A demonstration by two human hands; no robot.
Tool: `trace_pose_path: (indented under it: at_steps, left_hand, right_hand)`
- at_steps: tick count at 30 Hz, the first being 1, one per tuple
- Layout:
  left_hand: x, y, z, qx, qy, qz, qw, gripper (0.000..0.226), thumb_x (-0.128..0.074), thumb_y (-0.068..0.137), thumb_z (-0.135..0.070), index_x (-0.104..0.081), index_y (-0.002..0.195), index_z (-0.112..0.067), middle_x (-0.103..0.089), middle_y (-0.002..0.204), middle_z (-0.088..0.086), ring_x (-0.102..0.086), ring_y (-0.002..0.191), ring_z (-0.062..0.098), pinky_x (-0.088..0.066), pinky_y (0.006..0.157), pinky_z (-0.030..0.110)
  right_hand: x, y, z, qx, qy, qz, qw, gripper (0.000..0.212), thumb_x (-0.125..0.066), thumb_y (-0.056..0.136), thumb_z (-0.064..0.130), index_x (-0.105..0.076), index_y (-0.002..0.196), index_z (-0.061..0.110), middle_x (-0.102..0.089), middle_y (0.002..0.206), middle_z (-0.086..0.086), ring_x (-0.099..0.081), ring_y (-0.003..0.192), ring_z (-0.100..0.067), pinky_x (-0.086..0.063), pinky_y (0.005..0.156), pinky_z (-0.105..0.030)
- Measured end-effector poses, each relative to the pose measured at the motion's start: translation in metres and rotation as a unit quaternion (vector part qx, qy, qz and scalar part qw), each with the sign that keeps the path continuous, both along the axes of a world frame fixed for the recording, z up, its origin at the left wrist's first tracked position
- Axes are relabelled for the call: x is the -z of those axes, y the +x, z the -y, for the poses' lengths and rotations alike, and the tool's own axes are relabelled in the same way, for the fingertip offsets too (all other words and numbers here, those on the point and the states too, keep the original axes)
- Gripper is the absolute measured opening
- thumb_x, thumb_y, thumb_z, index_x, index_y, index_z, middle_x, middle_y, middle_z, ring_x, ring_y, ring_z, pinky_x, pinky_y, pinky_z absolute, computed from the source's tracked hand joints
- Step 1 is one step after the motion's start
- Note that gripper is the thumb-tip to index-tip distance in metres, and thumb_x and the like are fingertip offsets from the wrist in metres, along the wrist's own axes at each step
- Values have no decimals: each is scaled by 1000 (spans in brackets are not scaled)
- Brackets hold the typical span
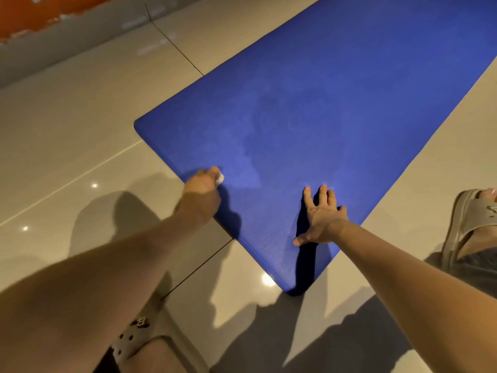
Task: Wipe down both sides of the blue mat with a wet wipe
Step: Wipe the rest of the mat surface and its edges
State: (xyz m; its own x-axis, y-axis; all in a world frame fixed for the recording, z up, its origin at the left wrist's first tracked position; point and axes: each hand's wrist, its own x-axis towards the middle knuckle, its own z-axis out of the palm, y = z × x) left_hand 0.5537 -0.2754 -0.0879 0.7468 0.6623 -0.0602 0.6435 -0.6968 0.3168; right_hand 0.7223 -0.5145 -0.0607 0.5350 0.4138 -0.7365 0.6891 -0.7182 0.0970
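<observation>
While the left hand (203, 191) curls round a small bunched white wet wipe (220, 179) and presses it onto the blue mat (336, 98) just inside its near-left edge, the right hand (322, 223) lies flat on the mat towards its near corner. Its fingers are straight and spread, and it holds nothing. That flat palm looks meant to pin the mat, since a thin mat would likely creep across glossy tiles under a wiping stroke. Only a little of the wipe shows past the fingers, so each pass probably covers a narrow strip.

The mat lies flat on the tiled floor (80, 122), set diagonally, running from its near corner away to the far right and out of view. Uneven darker and paler patches (258, 141) across its middle suggest dampness on the upper face. The underside cannot be seen.

The floor is pale and polished, with dark grout lines, bright spots of reflected light and the arms' shadows. A foot in a beige slide sandal (473, 219) stands right of the mat, and another sandal (131, 337) sits near left. At the far left a grey skirting band (67, 47) runs below a patchy orange wall (32, 12).
</observation>
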Motion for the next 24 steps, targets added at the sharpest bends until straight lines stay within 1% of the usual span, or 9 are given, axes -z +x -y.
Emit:
trace_pose_path:
  at_steps: [1,4,6,9,11,14,17,21,24]
  left_hand:
    - [0,1,21,25,6,11,1000,29,-60,86,1,-62,111,-14,-61,96,11,-65,85,30,-45,69,33]
    - [-3,-1,97,138,-95,-19,986,25,-52,89,-4,-55,106,-22,-51,93,3,-59,90,22,-41,73,28]
    - [-10,-7,133,219,-113,-27,969,31,-62,77,-3,-55,98,-24,-51,86,0,-59,80,21,-44,70,27]
    - [2,-11,110,299,-41,-12,953,30,-61,66,3,-62,84,-20,-50,75,2,-55,63,24,-40,54,29]
    - [1,-9,71,251,-24,-15,968,28,-56,74,7,-66,87,-14,-56,82,9,-61,72,32,-43,57,35]
    - [-2,-5,20,72,-20,-19,997,35,-57,82,4,-63,111,-14,-57,111,13,-60,103,38,-48,86,40]
    - [-11,-1,19,-21,-43,-66,997,25,-54,90,-3,-59,112,-15,-52,114,13,-57,104,37,-44,84,38]
    - [-9,0,67,9,-41,9,999,19,-52,82,1,-67,91,-6,-59,90,20,-63,77,42,-49,67,41]
    - [-14,7,128,79,-81,-10,993,22,-56,89,-8,-68,108,-10,-61,109,17,-61,97,37,-52,83,41]
  right_hand:
    - [-1,0,0,2,5,0,1000,150,-80,64,72,31,153,24,30,161,-18,21,151,-41,-17,120,-59]
    - [-3,-3,1,7,12,9,1000,150,-81,64,71,29,154,25,29,162,-17,20,151,-40,-17,120,-58]
    - [-5,-5,1,15,18,17,1000,149,-82,64,69,28,155,25,28,163,-16,19,152,-39,-18,120,-58]
    - [-4,-5,4,16,35,17,999,147,-81,65,70,26,156,26,28,163,-15,19,152,-37,-19,120,-56]
    - [-3,-6,9,21,53,16,998,145,-81,65,70,24,156,27,27,163,-14,19,152,-36,-18,121,-56]
    - [-4,-4,17,32,83,15,996,138,-78,68,71,16,159,28,23,165,-12,16,154,-32,-14,123,-53]
    - [-4,-2,31,71,97,55,991,134,-74,65,78,6,160,27,11,166,-15,7,154,-32,-16,122,-53]
    - [2,-9,53,105,74,52,990,141,-73,60,82,12,158,26,11,165,-19,8,153,-39,-19,121,-56]
    - [2,-4,62,65,71,16,995,144,-76,63,78,19,158,26,18,164,-19,15,152,-40,-17,123,-53]
